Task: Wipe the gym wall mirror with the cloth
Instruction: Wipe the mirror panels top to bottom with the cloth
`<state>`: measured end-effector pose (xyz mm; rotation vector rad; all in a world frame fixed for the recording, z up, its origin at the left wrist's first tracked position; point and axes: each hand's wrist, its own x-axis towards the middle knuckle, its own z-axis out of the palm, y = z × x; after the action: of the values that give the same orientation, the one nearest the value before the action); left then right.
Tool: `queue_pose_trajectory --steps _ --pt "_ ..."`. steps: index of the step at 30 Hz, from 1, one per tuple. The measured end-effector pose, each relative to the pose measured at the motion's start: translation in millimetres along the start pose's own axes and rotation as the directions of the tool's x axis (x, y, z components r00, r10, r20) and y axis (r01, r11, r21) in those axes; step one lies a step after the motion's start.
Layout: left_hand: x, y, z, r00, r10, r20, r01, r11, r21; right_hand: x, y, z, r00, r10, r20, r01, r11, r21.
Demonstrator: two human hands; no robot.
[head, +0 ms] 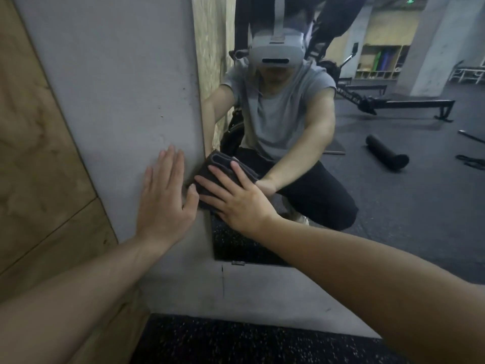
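Dark cloth (pixel 220 170) lies flat under the right hand (pixel 236 198), straight fingers pressing it on the mirror (pixel 367 179) near its lower left corner; left hand (pixel 164 198) braces open-palmed just beside on the wall (pixel 118 101). Wiping is underway; next calls for sweeping outward.

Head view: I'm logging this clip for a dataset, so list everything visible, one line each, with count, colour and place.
cloth: one, dark grey, folded, against the mirror's lower left edge
mirror: one, on the wall at right, reflecting the crouching person and gym
wall: grey, left of the mirror
wood panel: light brown, far left
floor: black, speckled, bottom
foam roller: one, black, reflected, on the floor
left hand: flat on the wall
right hand: fingers straight, pressing the cloth
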<state>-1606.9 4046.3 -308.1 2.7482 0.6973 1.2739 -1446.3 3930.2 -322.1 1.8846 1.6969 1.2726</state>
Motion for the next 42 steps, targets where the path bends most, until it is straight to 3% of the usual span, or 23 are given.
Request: queue_pose_trajectory --steps 7,15,24,28,35,42 --pt "-8 15 1 0.985 0.149 0.088 -0.153 0.987 0.043 -15 18 5 0.994 -0.085 -0.062 0.085 0.996 -0.006" --pt "-12 52 14 0.957 0.252 0.142 -0.258 0.966 0.022 -142 103 33 0.989 -0.147 -0.033 0.146 0.988 -0.047" --pt "-17 71 38 0.936 0.327 0.132 -0.332 0.943 0.014 -280 165 54 0.999 -0.036 0.035 0.041 0.989 -0.142" --pt "-22 64 40 0.945 0.285 0.162 -0.288 0.958 -0.006 -255 139 58 0.999 -0.028 0.024 0.030 0.995 -0.091" --pt "-33 20 34 0.972 0.126 0.199 -0.137 0.990 0.040 -125 48 50 0.989 -0.150 -0.019 0.149 0.988 -0.032" --pt "-55 -12 34 0.975 0.012 0.220 -0.022 0.999 0.042 -39 -33 32 0.980 -0.168 0.109 0.170 0.985 -0.002"
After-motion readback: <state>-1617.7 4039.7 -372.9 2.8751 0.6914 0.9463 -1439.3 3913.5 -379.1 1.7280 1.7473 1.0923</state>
